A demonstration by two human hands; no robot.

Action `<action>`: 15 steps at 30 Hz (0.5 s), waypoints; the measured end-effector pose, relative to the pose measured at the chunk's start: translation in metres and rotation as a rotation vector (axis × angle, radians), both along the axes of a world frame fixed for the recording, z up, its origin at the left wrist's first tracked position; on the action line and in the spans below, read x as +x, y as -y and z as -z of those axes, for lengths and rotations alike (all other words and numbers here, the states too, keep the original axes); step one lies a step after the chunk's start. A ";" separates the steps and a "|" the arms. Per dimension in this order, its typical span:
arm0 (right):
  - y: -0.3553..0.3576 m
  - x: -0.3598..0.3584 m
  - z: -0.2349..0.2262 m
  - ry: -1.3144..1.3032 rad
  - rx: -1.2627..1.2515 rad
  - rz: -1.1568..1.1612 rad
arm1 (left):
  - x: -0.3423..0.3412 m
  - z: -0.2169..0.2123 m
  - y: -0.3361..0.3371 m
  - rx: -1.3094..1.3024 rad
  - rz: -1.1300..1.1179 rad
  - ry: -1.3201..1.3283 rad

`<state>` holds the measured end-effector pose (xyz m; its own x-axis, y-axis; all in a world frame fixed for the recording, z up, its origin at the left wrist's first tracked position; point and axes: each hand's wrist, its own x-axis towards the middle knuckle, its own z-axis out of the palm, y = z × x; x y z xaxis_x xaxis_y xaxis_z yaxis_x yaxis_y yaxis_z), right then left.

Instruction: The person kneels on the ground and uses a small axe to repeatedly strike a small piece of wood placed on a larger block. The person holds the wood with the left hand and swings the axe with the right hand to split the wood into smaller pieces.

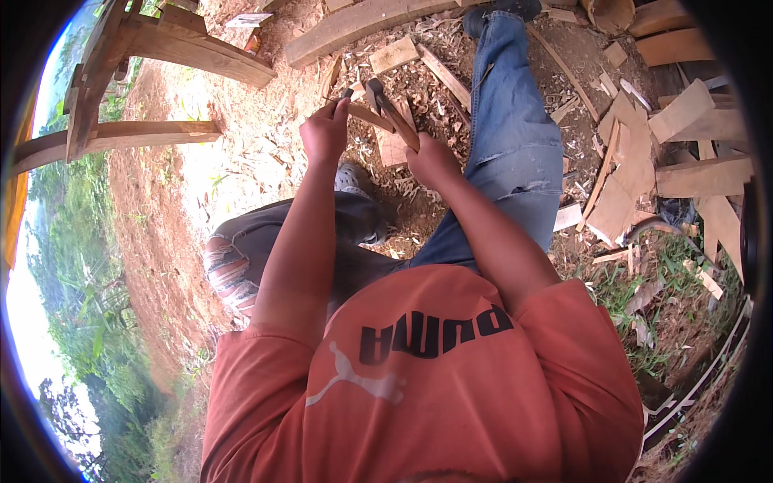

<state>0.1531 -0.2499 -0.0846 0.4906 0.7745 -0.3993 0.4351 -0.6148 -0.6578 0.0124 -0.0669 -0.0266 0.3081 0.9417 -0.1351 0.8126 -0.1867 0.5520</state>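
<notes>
We count two hands, the left hand [324,133] and right hand [432,161], one hammer [390,113], one wooden stick [366,115], and two long curved beams [121,135] at upper left of the frame.

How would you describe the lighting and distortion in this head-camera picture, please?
In the head view, daylight washes out the sandy ground at left; the left hand and right hand, holding a wooden-handled tool, stay evenly lit. Fisheye curvature bends the timber frame, and a black rim vignettes the corners.
</notes>
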 end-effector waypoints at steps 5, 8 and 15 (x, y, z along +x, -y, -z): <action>-0.017 0.003 -0.035 0.006 0.188 0.057 | -0.001 0.004 0.004 0.060 0.051 0.053; 0.008 0.004 0.017 0.026 -0.139 -0.072 | 0.001 0.010 0.004 0.150 0.067 0.156; -0.014 0.007 -0.036 -0.071 0.057 0.056 | -0.003 0.013 0.005 0.162 0.054 0.132</action>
<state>0.1604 -0.2364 -0.0487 0.5054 0.7691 -0.3912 0.3520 -0.5978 -0.7203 0.0094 -0.0716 -0.0394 0.3634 0.9295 0.0620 0.7216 -0.3230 0.6123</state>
